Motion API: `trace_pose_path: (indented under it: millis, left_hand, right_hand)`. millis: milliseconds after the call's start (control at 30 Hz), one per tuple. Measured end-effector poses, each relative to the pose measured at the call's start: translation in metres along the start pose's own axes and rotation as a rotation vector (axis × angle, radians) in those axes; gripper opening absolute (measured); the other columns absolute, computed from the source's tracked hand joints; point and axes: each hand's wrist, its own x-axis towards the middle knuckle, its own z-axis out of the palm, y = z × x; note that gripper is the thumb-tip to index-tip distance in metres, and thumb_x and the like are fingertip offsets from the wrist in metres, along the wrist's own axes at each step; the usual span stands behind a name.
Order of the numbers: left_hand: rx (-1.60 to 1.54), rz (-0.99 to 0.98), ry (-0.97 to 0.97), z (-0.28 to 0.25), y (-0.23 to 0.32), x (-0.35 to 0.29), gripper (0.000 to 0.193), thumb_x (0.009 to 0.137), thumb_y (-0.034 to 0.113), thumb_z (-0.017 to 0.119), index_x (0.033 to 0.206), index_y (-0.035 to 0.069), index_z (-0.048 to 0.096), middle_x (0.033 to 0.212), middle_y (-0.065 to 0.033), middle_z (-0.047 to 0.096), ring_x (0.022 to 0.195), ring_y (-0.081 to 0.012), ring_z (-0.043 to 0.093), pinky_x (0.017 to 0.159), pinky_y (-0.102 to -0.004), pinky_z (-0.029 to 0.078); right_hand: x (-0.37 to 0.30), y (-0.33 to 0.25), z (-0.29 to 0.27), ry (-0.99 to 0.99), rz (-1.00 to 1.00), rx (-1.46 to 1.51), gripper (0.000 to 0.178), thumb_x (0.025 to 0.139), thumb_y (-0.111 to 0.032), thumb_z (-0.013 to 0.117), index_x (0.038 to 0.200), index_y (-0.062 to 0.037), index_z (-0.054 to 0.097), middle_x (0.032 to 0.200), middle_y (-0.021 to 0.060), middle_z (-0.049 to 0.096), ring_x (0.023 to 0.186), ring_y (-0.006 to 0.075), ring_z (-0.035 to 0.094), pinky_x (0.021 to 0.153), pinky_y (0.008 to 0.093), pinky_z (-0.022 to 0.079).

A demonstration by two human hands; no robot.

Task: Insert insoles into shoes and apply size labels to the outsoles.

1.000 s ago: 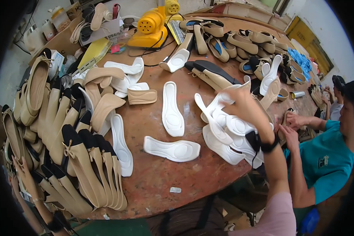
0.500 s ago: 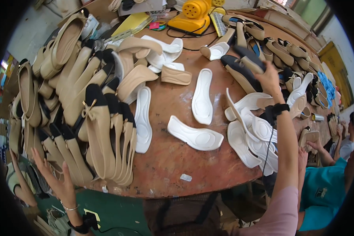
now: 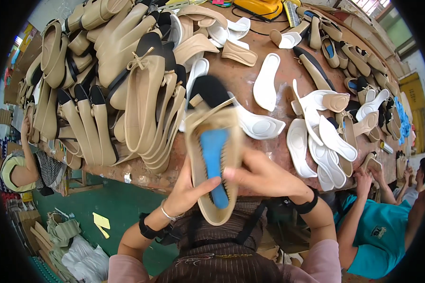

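Holding a beige flat shoe [image 3: 213, 155] with a black toe cap over the near edge of the round wooden table [image 3: 250, 89], the person has both hands closed on it. The left hand [image 3: 186, 191] cups the heel end from below and the side, with its thumb laid across the lower part of the blue insole [image 3: 214, 160]. The right hand [image 3: 262, 177] grips the opposite side, fingers wrapped over the rim near the middle. The shoe points away from the person, toe toward the table's centre, opening facing up.

As I judge it, the work in hand is checking or seating that blue lining inside the shoe. To do it well, the left thumb should press the lining flat from the heel forward while the right hand keeps the upper spread, so that no fold or bubble stays under it. The grip on the rim should be light, since the soft beige edge looks easy to crease.

Along the left edge of the table lies a dense pile of beige shoes [image 3: 127, 85], many with black toes. White insoles [image 3: 316, 141] lie scattered toward the right edge, one long insole [image 3: 265, 82] near the centre. A person in a teal shirt [image 3: 382, 236] works at the right edge, and another sits low at the left edge.
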Motion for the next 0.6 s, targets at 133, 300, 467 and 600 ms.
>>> trace_pose_path:
  millis: [133,300,467,600]
  left_hand:
    - [0.026,-0.128,0.101,-0.038,-0.043,-0.042,0.084,0.083,0.0,0.061,0.156,0.001,0.018,0.148,-0.0138,0.041,0.138,-0.0226,0.041,0.115,-0.0364,0.034]
    - [0.363,-0.192,-0.018,-0.052,-0.06,-0.037,0.078,0.083,-0.004,0.057,0.156,-0.001,0.028,0.148,-0.0116,0.047,0.132,-0.0173,0.047,0.112,-0.0316,0.037]
    - [0.516,-0.236,0.047,-0.056,-0.053,-0.016,0.059,0.087,0.0,0.057,0.145,0.004,0.05,0.141,-0.0197,0.055,0.126,-0.032,0.056,0.107,-0.0367,0.042]
    - [1.1,0.122,0.218,-0.046,-0.041,-0.023,0.049,0.085,0.009,0.069,0.134,0.005,0.061,0.13,-0.0184,0.058,0.116,-0.0377,0.057,0.099,-0.0423,0.047]
  right_hand:
    - [0.019,0.04,-0.016,0.232,0.056,-0.395,0.028,0.097,-0.024,0.062,0.106,0.0025,0.068,0.117,0.0248,0.065,0.102,0.0434,0.063,0.089,0.0451,0.051]
    - [0.051,0.166,-0.033,0.616,-0.151,-1.117,0.058,0.084,-0.011,0.071,0.135,0.0063,0.049,0.12,0.0262,0.057,0.112,0.0436,0.055,0.097,0.0493,0.046]
    - [0.031,0.147,-0.034,0.77,0.009,-1.003,0.048,0.077,-0.011,0.078,0.121,0.0011,0.061,0.104,0.0184,0.06,0.097,0.0376,0.06,0.084,0.0441,0.05]
    - [-0.004,0.126,-0.053,1.013,0.042,-0.27,0.026,0.091,-0.01,0.069,0.113,0.0027,0.065,0.105,0.0147,0.068,0.086,0.02,0.066,0.076,0.0326,0.052]
